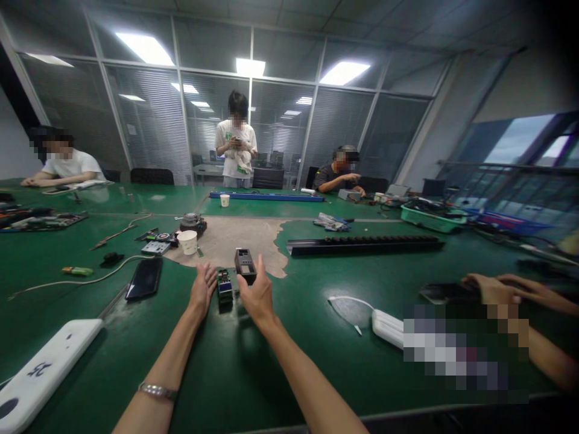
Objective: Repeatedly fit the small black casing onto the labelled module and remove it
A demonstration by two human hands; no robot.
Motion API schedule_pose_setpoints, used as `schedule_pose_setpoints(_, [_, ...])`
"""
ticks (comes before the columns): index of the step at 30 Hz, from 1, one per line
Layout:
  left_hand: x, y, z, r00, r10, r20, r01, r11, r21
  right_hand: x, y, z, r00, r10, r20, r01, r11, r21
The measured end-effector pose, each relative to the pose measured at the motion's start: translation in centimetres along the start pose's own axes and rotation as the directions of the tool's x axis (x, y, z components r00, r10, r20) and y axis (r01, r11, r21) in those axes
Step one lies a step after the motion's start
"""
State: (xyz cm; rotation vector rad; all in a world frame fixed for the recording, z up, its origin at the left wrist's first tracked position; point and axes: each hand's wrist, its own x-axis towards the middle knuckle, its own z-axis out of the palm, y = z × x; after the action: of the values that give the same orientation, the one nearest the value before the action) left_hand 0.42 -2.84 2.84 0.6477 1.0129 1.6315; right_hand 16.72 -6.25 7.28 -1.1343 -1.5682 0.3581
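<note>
My right hand (pixel 257 290) grips a dark grey boxy housing (pixel 245 263) with square openings in its face, tilted just above the green table. Left of it, a small circuit module (pixel 225 288) with a blue part stands on the table. My left hand (pixel 202 290) rests beside that module on its left side, fingers extended and holding nothing. Behind both hands lies a torn beige sheet (pixel 235 235) on the tabletop.
A phone (pixel 144 279) and a cable lie to the left, near a white device (pixel 49 374). Ahead are a paper cup (pixel 187 242) and a long black bar (pixel 366 245). At right, another person's hands (pixel 497 289) hold a dark object beside a white adapter (pixel 388 328).
</note>
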Motion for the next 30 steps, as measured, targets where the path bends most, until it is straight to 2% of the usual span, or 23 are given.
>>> schedule_pose_setpoints(5, [0.0,0.0,0.3,1.0,-0.013,0.021,0.014,1.0,-0.009,-0.9,3.8,-2.9,0.996,0.088,-0.016,-0.089,0.989,-0.114])
schedule_pose_setpoints(12, [0.0,-0.3,0.3,1.0,0.002,0.023,-0.002,1.0,-0.005,-2.6,5.6,-2.4,0.99,0.128,0.058,-0.115,0.975,-0.188])
schedule_pose_setpoints(15, [0.1,-0.4,0.2,1.0,0.0,0.007,0.0,1.0,-0.002,-3.0,5.9,-2.2,0.99,0.118,0.083,-0.096,0.969,-0.227])
schedule_pose_setpoints(21, [0.4,-0.5,-0.1,1.0,0.007,-0.007,-0.007,1.0,-0.016,-2.8,6.1,-2.4,0.996,0.071,0.045,-0.059,0.974,-0.221])
schedule_pose_setpoints(25, [0.5,-0.5,-0.3,1.0,0.001,-0.029,-0.001,1.0,-0.02,-2.2,6.1,-2.4,0.992,0.108,0.063,-0.096,0.98,-0.173])
schedule_pose_setpoints(30, [0.5,-0.6,-0.4,0.999,0.024,-0.028,-0.025,1.0,-0.014,-1.0,3.3,-2.2,0.997,0.074,0.027,-0.072,0.995,-0.07])
